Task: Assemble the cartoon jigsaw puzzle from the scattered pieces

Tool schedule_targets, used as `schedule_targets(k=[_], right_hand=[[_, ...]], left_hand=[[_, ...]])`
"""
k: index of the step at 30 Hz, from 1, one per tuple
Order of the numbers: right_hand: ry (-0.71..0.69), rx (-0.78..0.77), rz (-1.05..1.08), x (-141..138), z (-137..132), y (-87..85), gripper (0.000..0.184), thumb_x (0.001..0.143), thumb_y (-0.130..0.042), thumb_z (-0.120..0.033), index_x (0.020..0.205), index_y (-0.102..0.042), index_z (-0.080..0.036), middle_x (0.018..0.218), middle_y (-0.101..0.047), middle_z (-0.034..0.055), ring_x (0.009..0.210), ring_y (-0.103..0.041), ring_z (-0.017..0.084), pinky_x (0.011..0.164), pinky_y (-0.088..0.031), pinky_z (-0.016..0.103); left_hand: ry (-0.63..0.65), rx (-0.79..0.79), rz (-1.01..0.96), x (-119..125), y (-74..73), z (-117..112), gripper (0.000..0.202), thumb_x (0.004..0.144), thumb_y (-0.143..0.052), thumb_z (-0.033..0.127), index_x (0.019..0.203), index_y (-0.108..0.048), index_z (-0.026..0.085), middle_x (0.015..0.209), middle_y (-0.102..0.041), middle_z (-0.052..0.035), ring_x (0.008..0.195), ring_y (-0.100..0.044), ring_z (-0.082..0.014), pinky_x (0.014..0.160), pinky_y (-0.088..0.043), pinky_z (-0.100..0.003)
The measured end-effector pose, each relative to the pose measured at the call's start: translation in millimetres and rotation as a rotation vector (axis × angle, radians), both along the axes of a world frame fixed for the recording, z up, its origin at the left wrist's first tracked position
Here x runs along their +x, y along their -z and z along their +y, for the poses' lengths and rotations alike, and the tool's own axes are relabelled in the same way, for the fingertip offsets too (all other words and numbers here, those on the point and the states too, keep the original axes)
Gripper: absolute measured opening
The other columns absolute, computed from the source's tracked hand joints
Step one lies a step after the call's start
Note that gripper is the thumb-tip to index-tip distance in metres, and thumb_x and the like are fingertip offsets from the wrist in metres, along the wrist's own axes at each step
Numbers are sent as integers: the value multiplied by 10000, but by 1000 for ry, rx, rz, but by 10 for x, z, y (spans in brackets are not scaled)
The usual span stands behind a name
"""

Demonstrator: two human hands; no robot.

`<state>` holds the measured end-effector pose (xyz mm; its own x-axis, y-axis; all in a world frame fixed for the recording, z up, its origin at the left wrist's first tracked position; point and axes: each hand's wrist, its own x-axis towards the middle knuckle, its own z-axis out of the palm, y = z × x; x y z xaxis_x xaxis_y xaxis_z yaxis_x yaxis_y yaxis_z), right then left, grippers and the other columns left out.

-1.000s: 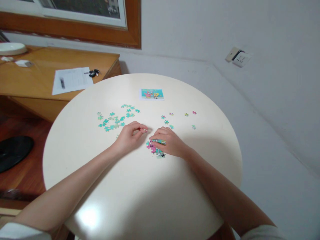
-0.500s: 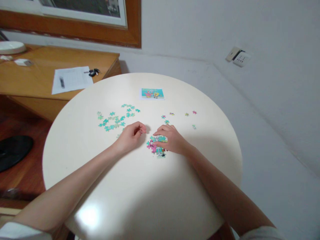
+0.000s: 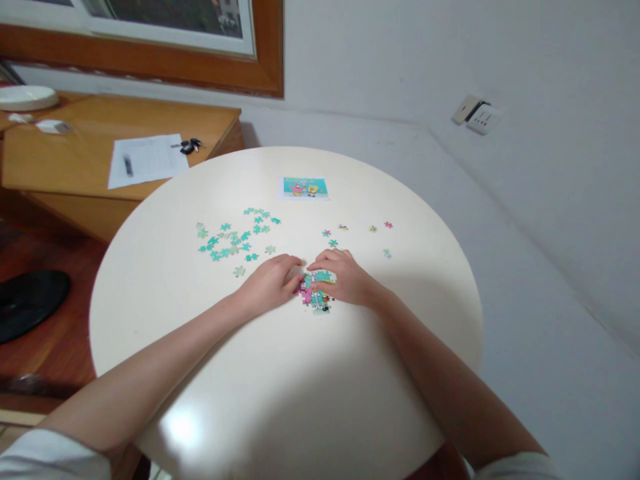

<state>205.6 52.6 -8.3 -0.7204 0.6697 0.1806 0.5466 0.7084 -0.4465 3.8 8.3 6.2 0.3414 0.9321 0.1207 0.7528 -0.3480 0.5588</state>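
A partly joined jigsaw puzzle [image 3: 320, 301] with a cartoon picture lies flat on the round white table. My right hand [image 3: 350, 279] is on its right side, thumb and fingers apart and curved over it, holding it at its edges. At the puzzle's upper left edge, my left hand [image 3: 273, 280] has its fingers closed in a pinch on a puzzle piece, mostly hidden by the fingertips. Loose teal and pale green puzzle pieces [image 3: 235, 241] are scattered beyond my left hand. Several other pieces, including a pink puzzle piece [image 3: 389, 225], lie beyond my right hand.
A picture card [image 3: 305, 187] of cartoon figures lies near the far side of the round table [image 3: 280, 400]. To the left, a wooden desk [image 3: 75, 150] bears a paper sheet [image 3: 147, 160] and keys [image 3: 191, 146]. A wall with a socket [image 3: 484, 119] rises at the right.
My left hand has moved right, from beside the puzzle to its upper left edge. My right hand stays on the puzzle. The view has shifted slightly.
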Motion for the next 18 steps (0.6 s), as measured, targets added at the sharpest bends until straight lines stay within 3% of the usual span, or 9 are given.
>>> schedule_targets(k=[5, 13, 18], right_hand=[[1, 7, -11, 36, -6, -14, 298, 797, -671, -435, 999, -662, -217, 1019, -643, 69, 996, -567, 210, 874, -315, 351], [46, -10, -36, 15, -24, -65, 322, 806, -632, -513, 911, -633, -208, 1007, -639, 67, 1003, -555, 218, 863, -319, 351], [44, -19, -27, 10, -37, -69, 303, 814, -630, -497, 941, -636, -221, 1011, -637, 68, 1003, -549, 222, 882, -325, 365]], left_hand=[[1, -73, 48, 17, 4, 50, 230, 804, -549, 220, 987, -667, 147, 889, -672, -85, 774, -604, -188, 750, -441, -294], [-74, -269, 218, 158, -214, 149, 186, 744, -635, 218, 903, -672, 129, 802, -674, -72, 705, -588, -190, 599, -363, -258], [-110, -291, 182, 153, -187, 203, 214, 714, -678, 226, 903, -654, 130, 819, -666, -65, 718, -577, -181, 584, -350, -247]])
